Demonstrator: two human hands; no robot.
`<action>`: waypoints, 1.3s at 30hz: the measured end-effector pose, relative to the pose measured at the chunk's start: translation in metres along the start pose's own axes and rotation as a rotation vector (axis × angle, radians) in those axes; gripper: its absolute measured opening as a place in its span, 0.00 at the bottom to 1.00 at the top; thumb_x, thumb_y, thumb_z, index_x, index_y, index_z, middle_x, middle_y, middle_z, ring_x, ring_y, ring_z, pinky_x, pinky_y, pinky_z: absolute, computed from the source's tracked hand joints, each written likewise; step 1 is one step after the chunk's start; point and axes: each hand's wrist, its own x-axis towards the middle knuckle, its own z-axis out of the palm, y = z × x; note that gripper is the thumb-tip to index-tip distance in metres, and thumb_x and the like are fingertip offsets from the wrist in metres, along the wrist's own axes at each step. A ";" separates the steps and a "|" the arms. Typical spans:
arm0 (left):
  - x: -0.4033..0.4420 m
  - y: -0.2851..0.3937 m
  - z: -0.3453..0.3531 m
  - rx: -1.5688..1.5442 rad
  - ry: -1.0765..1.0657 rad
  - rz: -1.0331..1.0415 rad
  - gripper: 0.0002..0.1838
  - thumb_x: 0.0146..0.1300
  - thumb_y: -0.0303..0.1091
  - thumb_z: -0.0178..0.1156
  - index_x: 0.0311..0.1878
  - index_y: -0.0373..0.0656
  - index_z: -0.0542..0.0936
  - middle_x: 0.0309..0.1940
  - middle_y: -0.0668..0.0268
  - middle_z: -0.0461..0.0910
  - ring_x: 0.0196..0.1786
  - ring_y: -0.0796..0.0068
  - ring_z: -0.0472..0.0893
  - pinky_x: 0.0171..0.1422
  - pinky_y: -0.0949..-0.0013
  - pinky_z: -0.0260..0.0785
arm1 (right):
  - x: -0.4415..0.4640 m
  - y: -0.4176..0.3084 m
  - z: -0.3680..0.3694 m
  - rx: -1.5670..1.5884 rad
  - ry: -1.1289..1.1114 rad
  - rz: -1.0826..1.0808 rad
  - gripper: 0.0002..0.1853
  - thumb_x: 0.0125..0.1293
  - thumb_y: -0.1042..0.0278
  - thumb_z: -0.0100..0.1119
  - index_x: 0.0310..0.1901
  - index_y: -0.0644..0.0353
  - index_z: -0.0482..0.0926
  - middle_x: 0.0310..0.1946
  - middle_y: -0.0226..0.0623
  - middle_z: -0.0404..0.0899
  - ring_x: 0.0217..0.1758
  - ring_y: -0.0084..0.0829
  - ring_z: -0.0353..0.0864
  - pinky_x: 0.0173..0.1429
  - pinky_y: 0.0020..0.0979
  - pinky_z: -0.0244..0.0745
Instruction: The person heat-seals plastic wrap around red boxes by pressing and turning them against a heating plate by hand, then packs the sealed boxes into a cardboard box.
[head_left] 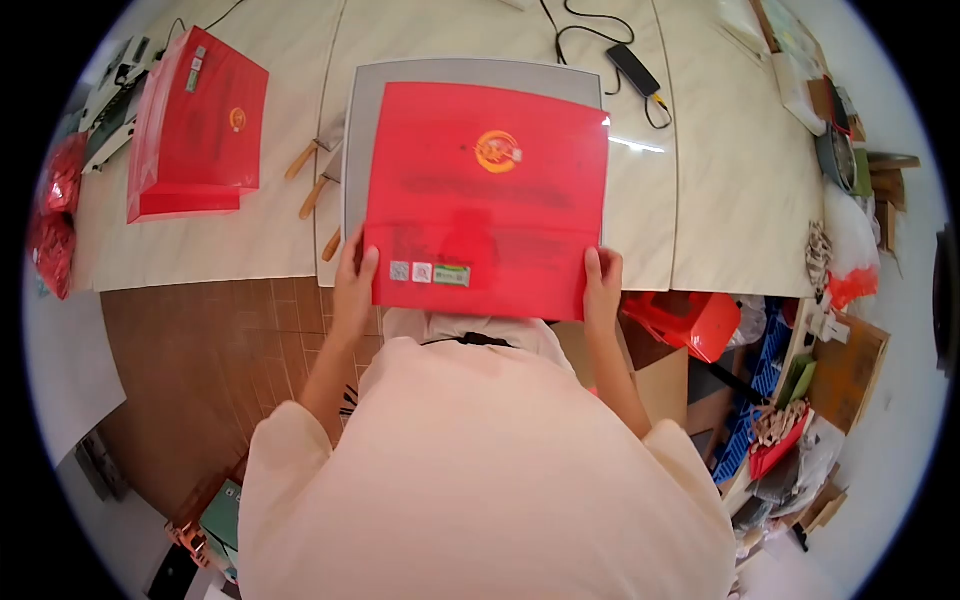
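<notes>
"Judging by how flat the red printed sheet [490,215] lies, can stiffness be assumed?"

"Some, perhaps: a crease is seen across it, and its far edge looks bowed, though that may be owed to the lens. Little weight should be expected. By its sheen a slick face is suggested, easily scuffed or dented if pinched hard."

"Where is it best taken hold of?"

"At both side edges, near the near corners, as is being done: it is gripped by the left hand [356,275] and the right hand [603,282], thumbs laid on top, fingers mostly hidden. It is held over the grey board [470,72], its near edge reaching past the edge of the table [740,180]. Whether the board is touched cannot be told."

"And the containers?"

"Toward the table's left end, what seems a red printed bag [220,125] is laid, marked with a similar gold emblem; its contents are hidden. Across, at the right, something red is seen in the lower part of a clear plastic bag [850,225]. Below, what is held in the blue crate [767,370] cannot be made out."
</notes>
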 end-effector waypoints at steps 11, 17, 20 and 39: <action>-0.019 0.009 0.000 0.314 0.104 0.210 0.26 0.70 0.41 0.51 0.64 0.36 0.62 0.61 0.57 0.66 0.65 0.64 0.65 0.71 0.66 0.53 | -0.011 -0.023 -0.010 -0.224 -0.003 -0.018 0.23 0.68 0.53 0.54 0.54 0.65 0.68 0.50 0.43 0.71 0.52 0.33 0.70 0.59 0.33 0.65; 0.041 0.007 0.020 0.183 -0.096 0.272 0.29 0.73 0.36 0.43 0.72 0.36 0.50 0.72 0.53 0.53 0.74 0.60 0.54 0.75 0.66 0.44 | 0.038 -0.005 -0.002 -0.365 -0.052 -0.476 0.29 0.69 0.55 0.50 0.65 0.63 0.61 0.65 0.43 0.61 0.67 0.39 0.61 0.67 0.36 0.60; 0.064 0.007 0.047 0.131 -0.121 0.306 0.29 0.74 0.36 0.41 0.72 0.36 0.50 0.73 0.52 0.51 0.75 0.59 0.52 0.76 0.66 0.43 | 0.057 -0.010 -0.011 0.374 -0.204 -0.074 0.30 0.71 0.52 0.45 0.70 0.60 0.57 0.68 0.38 0.59 0.70 0.34 0.59 0.71 0.34 0.56; 0.091 0.006 0.026 0.083 -0.033 0.237 0.26 0.73 0.37 0.43 0.71 0.42 0.58 0.69 0.57 0.62 0.71 0.67 0.61 0.72 0.69 0.50 | 0.058 -0.113 0.012 0.481 -0.372 -0.013 0.29 0.77 0.54 0.29 0.73 0.59 0.47 0.74 0.34 0.46 0.76 0.29 0.47 0.76 0.31 0.44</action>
